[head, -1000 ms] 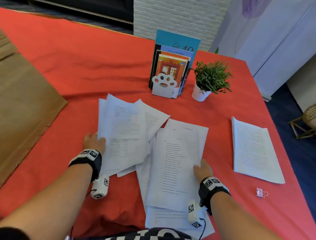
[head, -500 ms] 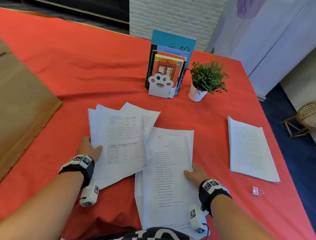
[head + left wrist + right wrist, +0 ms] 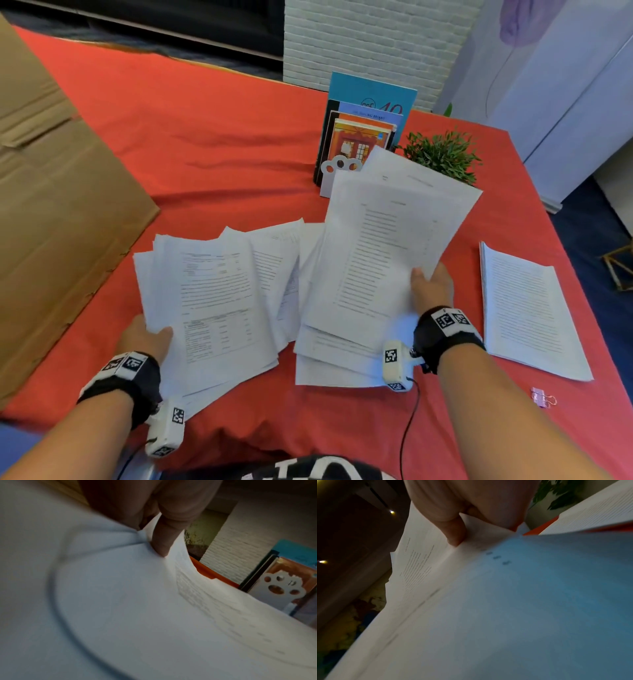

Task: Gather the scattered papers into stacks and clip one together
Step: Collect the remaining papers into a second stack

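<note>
Beyond paper bundles [image 3: 387,253] pinched in each grip, books [image 3: 363,137], plant [image 3: 442,157], cardboard [image 3: 58,219].

Printed sheets [image 3: 219,294] thin matt white paper, soft enough to bend and curl at the edges; lifted bundle [image 3: 387,246] same paper, printed one side. Neat stack [image 3: 527,308] near the table's right edge same matt paper. Tablecloth [image 3: 222,137] red woven cloth, matt, wrinkled. Cardboard [image 3: 58,205] at the left edge brown, matt, creased, rough torn rim. Binder clip [image 3: 543,397] pink, shiny metal wire handles. Bookend [image 3: 278,588] smooth white, looks like painted metal. Books [image 3: 370,116] smooth card covers. Brick wall [image 3: 359,37] white, rough.
</note>
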### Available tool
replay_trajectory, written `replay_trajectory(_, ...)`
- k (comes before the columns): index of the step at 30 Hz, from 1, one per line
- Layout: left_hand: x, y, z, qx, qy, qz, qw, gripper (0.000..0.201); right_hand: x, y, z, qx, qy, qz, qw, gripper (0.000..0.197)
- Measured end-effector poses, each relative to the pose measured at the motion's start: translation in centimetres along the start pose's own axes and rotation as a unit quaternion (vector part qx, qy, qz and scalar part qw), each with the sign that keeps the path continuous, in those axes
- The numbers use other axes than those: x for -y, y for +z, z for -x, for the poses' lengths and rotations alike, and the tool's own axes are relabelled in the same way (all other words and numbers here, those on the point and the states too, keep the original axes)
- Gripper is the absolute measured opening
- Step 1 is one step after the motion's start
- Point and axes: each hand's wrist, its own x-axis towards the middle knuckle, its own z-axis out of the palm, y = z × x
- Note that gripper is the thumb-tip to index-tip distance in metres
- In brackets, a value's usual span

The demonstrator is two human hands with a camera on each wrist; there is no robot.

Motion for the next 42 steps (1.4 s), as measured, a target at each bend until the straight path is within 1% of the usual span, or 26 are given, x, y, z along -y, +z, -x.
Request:
replay_trajectory(2, -0.7, 0.0, 0.8, 0.012, 0.014, 0.026, 0.999, 0.038, 0.3, 1.8, 0.6, 0.043, 0.001, -0.007, 0.999, 0.035)
replay_trajectory(5, -1.7, 1.3, 2.3, 0.043, 0.038, 0.085, 0.995, 0.034, -0.3, 4.9, 2.3, 0.118, 0.023, -0.009, 0.993, 0.034)
replay_trajectory(8, -2.2, 2.7, 2.8, 0.090, 0.037, 0.142, 0.985, 0.035, -1.5, 7.3, 3.6, 0.176, 0.048, -0.007, 0.983, 0.033)
replay_trajectory(10, -2.3, 3.5, 3.2, 0.131, 0.036, 0.160, 0.978, 0.037, -3.2, 8.4, 3.1, 0.199, 0.070, -0.012, 0.978, 0.034)
replay_trajectory(12, -2.3, 4.3, 3.6, 0.154, 0.052, 0.174, 0.971, 0.038, -6.8, 9.6, 1.3, 0.215, 0.088, -0.027, 0.972, 0.032)
replay_trajectory(14, -2.6, 5.1, 4.1, 0.173, 0.070, 0.141, 0.972, 0.042, -8.4, 9.9, 0.4, 0.227, 0.107, -0.019, 0.968, 0.028)
replay_trajectory(17, -3.3, 6.7, 4.7, 0.217, 0.060, 0.043, 0.973, 0.048, -6.8, 9.1, 1.6, 0.243, 0.102, 0.027, 0.964, 0.035)
replay_trajectory(18, -3.6, 7.2, 4.9, 0.231, 0.052, 0.010, 0.972, 0.049, -5.8, 8.8, 2.3, 0.254, 0.088, 0.052, 0.962, 0.035)
replay_trajectory(20, -4.1, 7.6, 5.0, 0.245, 0.057, -0.049, 0.967, 0.048, -4.7, 8.5, 2.8, 0.246, 0.053, 0.159, 0.955, 0.035)
replay_trajectory(21, -4.5, 7.7, 4.9, 0.239, 0.068, -0.080, 0.965, 0.047, -4.6, 8.4, 2.9, 0.236, 0.046, 0.222, 0.945, 0.037)
replay_trajectory(22, -5.0, 7.7, 4.5, 0.218, 0.072, -0.104, 0.968, 0.047, -4.6, 8.3, 2.9, 0.228, 0.041, 0.255, 0.939, 0.039)
replay_trajectory(23, -5.5, 7.8, 4.0, 0.186, 0.076, -0.113, 0.973, 0.048, -4.9, 8.4, 2.7, 0.232, 0.039, 0.259, 0.937, 0.041)
replay_trajectory(25, -6.7, 7.8, 3.4, 0.159, 0.050, -0.050, 0.985, 0.051, -4.9, 8.5, 2.4, 0.244, 0.030, 0.222, 0.944, 0.040)
replay_trajectory(27, -7.4, 8.1, 2.9, 0.175, 0.044, 0.050, 0.982, 0.051, -4.3, 8.6, 2.4, 0.259, 0.032, 0.172, 0.950, 0.031)
replay_trajectory(28, -7.6, 8.2, 3.0, 0.189, 0.047, 0.094, 0.976, 0.052, -3.7, 8.5, 2.8, 0.278, 0.036, 0.158, 0.947, 0.030)
replay_trajectory(29, -7.7, 8.2, 3.2, 0.198, 0.062, 0.115, 0.971, 0.056, -3.4, 8.5, 3.1, 0.296, 0.045, 0.150, 0.942, 0.032)
replay_trajectory(31, -7.6, 8.3, 3.4, 0.207, 0.084, 0.097, 0.970, 0.070, -3.2, 8.8, 3.7, 0.322, 0.053, 0.136, 0.935, 0.037)
replay_trajectory(32, -7.4, 8.5, 3.4, 0.217, 0.092, 0.078, 0.969, 0.075, -3.4, 9.1, 3.9, 0.329, 0.053, 0.126, 0.934, 0.039)
replay_trajectory(33, -7.3, 8.6, 3.6, 0.231, 0.106, 0.072, 0.964, 0.076, -3.5, 9.3, 4.1, 0.332, 0.061, 0.124, 0.933, 0.041)
replay_trajectory(34, -7.2, 8.7, 3.7, 0.242, 0.112, 0.078, 0.961, 0.072, -3.6, 9.3, 4.3, 0.330, 0.069, 0.109, 0.935, 0.044)
replay_trajectory(35, -7.1, 8.6, 3.8, 0.249, 0.112, 0.093, 0.957, 0.065, -3.8, 9.3, 4.3, 0.319, 0.077, 0.091, 0.940, 0.051)
replay_trajectory(38, -6.7, 7.7, 4.5, 0.254, 0.090, 0.145, 0.952, 0.042, -4.9, 8.8, 4.0, 0.273, 0.092, -0.023, 0.957, 0.086)
replay_trajectory(39, -6.8, 7.2, 4.8, 0.264, 0.088, 0.160, 0.947, 0.035, -5.0, 8.5, 3.9, 0.261, 0.111, -0.055, 0.958, 0.090)
replay_trajectory(40, -6.9, 6.7, 5.0, 0.273, 0.088, 0.176, 0.942, 0.033, -4.9, 8.4, 3.7, 0.251, 0.129, -0.087, 0.955, 0.085)
replay_trajectory(41, -7.3, 6.1, 5.4, 0.281, 0.095, 0.187, 0.936, 0.035, -4.2, 8.0, 3.6, 0.256, 0.132, -0.119, 0.950, 0.072)
replay_trajectory(42, -7.7, 5.6, 5.6, 0.282, 0.103, 0.196, 0.934, 0.037, -3.4, 7.7, 3.6, 0.270, 0.116, -0.145, 0.945, 0.057)
